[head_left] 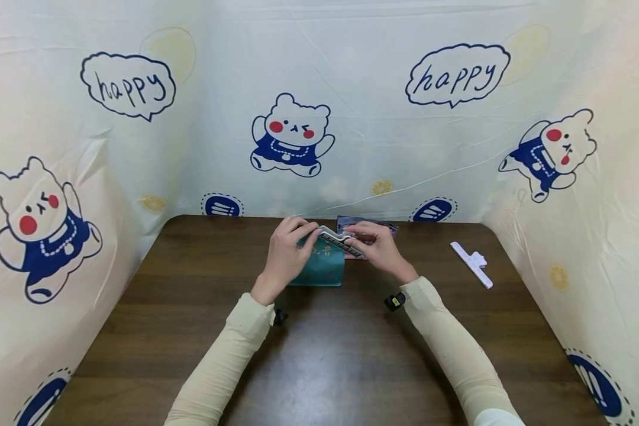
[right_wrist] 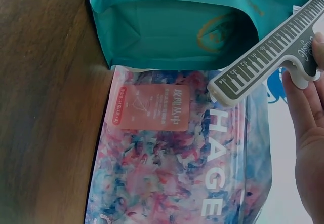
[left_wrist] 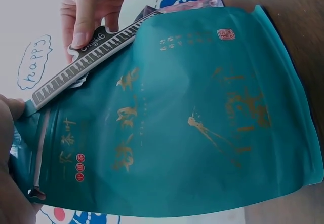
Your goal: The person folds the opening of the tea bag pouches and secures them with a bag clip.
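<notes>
A teal tea bag [left_wrist: 177, 107] with gold lettering stands on the table, its top edge bent over at an angle. My left hand [head_left: 293, 245] pinches one top corner of it, thumb close to the clip's end. A long bag clip [left_wrist: 91, 59] with a piano-key pattern slants along the bag's top edge. My right hand [head_left: 378, 248] holds this clip by its handle, thumb on the front and fingers behind. Whether the clip's jaws grip the bag, I cannot tell. Part of the left hand is cut off in the left wrist view.
Beside the teal bag lies a pink-and-blue patterned bag [right_wrist: 152, 173] with white letters. A white bag clip [head_left: 471, 264] lies on the right of the brown wooden table [head_left: 351, 367]. Patterned cloth [head_left: 373, 142] hangs around the back and sides.
</notes>
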Available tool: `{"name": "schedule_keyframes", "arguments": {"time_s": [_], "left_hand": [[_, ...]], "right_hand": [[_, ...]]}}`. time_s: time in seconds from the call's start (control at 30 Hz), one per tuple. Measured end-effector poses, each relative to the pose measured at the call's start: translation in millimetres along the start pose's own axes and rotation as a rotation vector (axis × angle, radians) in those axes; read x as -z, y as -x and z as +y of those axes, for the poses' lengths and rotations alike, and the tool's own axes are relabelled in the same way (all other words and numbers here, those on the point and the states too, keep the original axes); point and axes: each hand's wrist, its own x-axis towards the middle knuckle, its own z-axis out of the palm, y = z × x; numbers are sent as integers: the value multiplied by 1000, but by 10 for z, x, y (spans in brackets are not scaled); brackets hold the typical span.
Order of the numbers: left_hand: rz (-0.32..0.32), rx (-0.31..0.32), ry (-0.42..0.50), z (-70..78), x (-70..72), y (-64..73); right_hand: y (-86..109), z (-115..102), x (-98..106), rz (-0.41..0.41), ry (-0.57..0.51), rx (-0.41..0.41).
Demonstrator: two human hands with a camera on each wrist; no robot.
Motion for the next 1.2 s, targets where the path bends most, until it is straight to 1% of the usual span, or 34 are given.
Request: {"name": "schedule_keyframes", "arguments": {"time_s": [0.13, 0.33, 0.47, 0.63, 0.77, 1.0, 1.13, 1.2], "left_hand": [[14, 15, -22, 37, -1, -7], [62, 15, -68, 97, -31, -32], [70, 21, -69, 86, -40, -17], [78, 37, -46, 78, -38, 1], [92, 36, -34, 71, -30, 10], [75, 32, -29, 65, -8, 11], [68, 45, -29, 55, 11, 16], [54, 51, -33, 49, 22, 21]], "right_hand": [[1, -13, -15, 7, 7, -1], [-14, -49, -31, 12, 4, 11], [-21, -69, -47, 25, -12, 17], [-23, -71, -67, 41, -22, 19], [-30, -64, -88, 46, -35, 15], [-57, -99, -112, 54, -22, 9], [-91, -129, -127, 42, -19, 0], [-94, -143, -132, 45, -18, 2]]}}
